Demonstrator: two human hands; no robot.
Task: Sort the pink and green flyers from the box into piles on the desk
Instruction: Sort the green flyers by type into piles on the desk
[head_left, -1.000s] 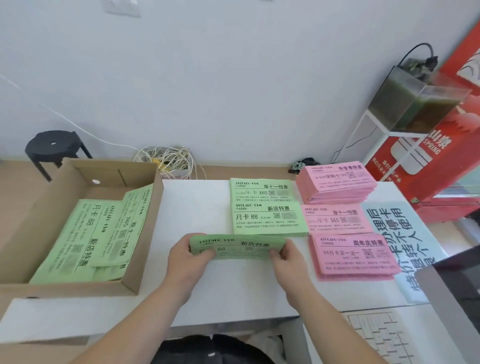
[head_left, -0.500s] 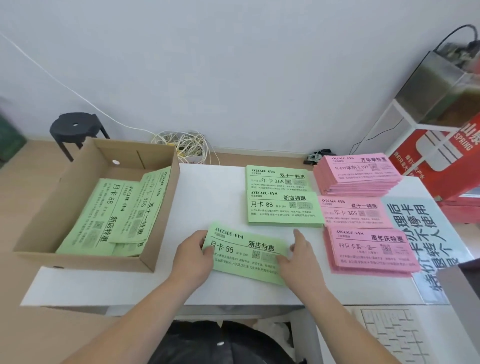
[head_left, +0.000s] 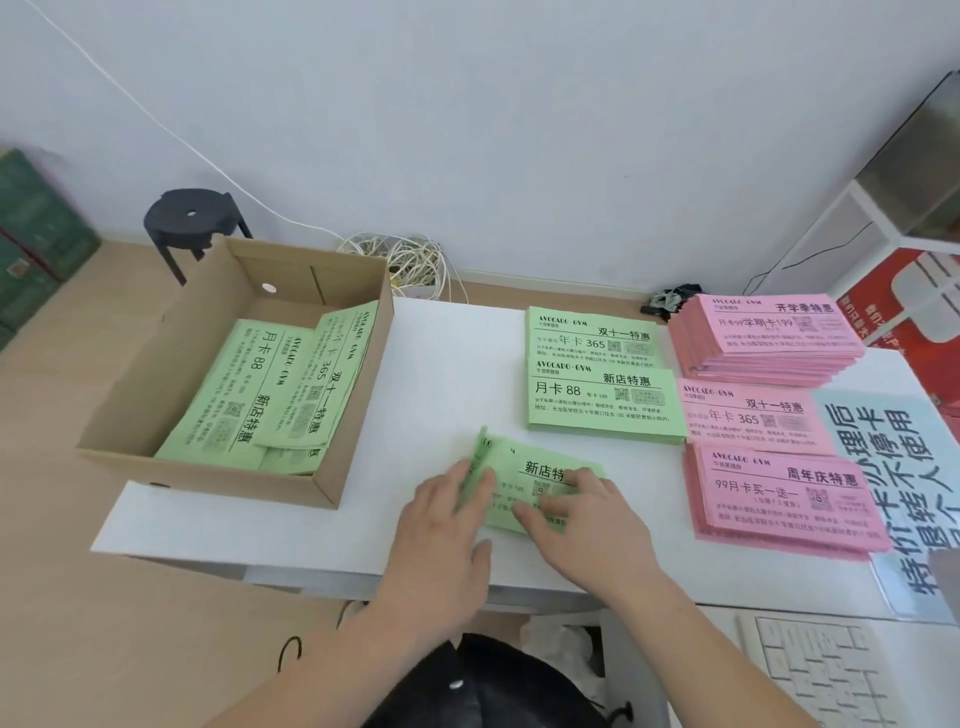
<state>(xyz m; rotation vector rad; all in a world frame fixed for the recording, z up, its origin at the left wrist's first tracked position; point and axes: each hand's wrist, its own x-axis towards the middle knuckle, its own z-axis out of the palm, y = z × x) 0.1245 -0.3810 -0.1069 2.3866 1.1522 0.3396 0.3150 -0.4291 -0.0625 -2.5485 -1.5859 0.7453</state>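
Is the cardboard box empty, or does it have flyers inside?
Not empty: green flyers lie inside the box, covering most of its floor. No pink ones show there.

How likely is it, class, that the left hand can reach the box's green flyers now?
Probably yes: the left hand only rests on a loose stack; the box is open-topped, green flyers exposed, nothing between.

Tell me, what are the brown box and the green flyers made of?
The box looks like plain matte brown cardboard: stiff walls, raw cut edges. The green flyers look like thin matte paper with black print; the nearest flyer curls up at its left edge.
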